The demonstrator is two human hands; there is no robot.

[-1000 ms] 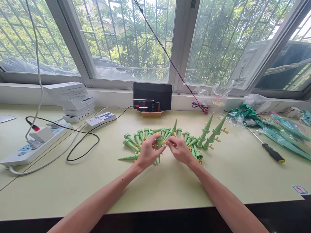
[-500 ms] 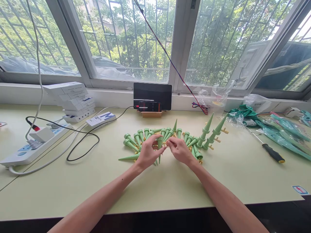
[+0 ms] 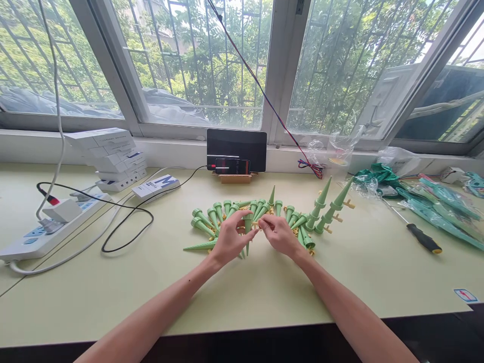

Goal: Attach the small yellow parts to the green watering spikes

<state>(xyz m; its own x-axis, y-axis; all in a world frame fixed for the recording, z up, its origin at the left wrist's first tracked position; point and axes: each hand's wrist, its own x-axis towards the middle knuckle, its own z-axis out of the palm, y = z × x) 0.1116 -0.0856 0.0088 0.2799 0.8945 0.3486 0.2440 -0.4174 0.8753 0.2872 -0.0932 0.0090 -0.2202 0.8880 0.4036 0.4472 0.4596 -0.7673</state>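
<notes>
My left hand (image 3: 231, 234) is closed around a green plant watering spike (image 3: 248, 232), which hangs point down between thumb and fingers. My right hand (image 3: 279, 233) pinches at the small yellow valve (image 3: 256, 225) on the side of that spike; the fingertips of both hands nearly meet there. Behind and around the hands several more green spikes (image 3: 214, 216) with yellow valves lie in an arc. One long spike (image 3: 199, 245) lies flat left of my left hand. To the right, stacked spikes (image 3: 336, 204) stand point up with yellow valves jutting out.
A tablet (image 3: 236, 148) and a phone (image 3: 232, 167) lean on a cardboard stand at the back. White boxes (image 3: 106, 154), a power strip (image 3: 56, 227) and loose cables lie left. A screwdriver (image 3: 423, 238) and plastic-bagged green parts (image 3: 442, 206) lie right.
Both hands and the spike keep almost the same pose. The whole view has shifted very slightly.
</notes>
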